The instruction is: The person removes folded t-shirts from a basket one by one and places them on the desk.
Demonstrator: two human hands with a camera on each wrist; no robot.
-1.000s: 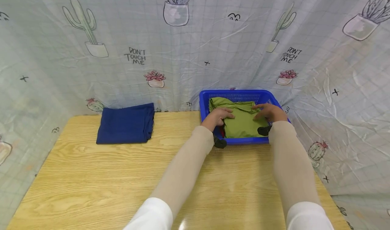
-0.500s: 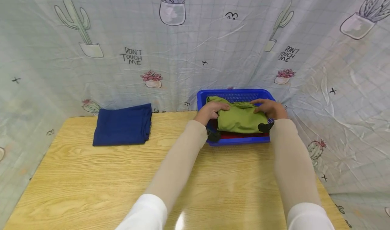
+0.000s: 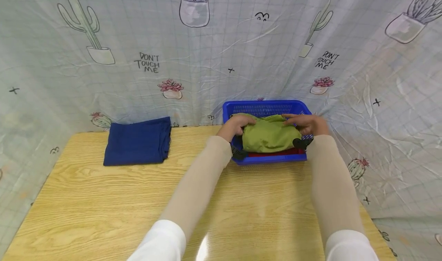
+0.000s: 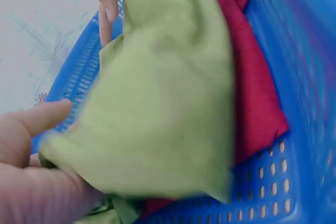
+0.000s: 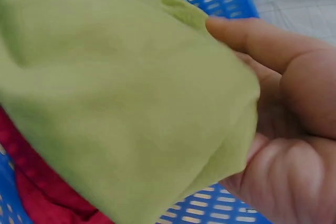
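Note:
In the head view a green cloth, bunched and rounded along its front, is over the blue plastic basket. My left hand grips its left side, with part of the fabric between thumb and fingers in the left wrist view. At the opposite side, my right hand holds the cloth's edge, fingertips at its top and the palm turned toward it. Beneath the green fabric lies a red folded cloth, partly covered, on the basket's perforated floor.
A folded navy cloth lies at the back left of the wooden table. Behind the table hangs a pale curtain printed with cacti, close to the basket's rear rim.
The green cloth's front edge has come up off the basket's front, and the fabric has gathered into a rounded bundle. More of the red cloth shows. The left hand has shifted slightly left.

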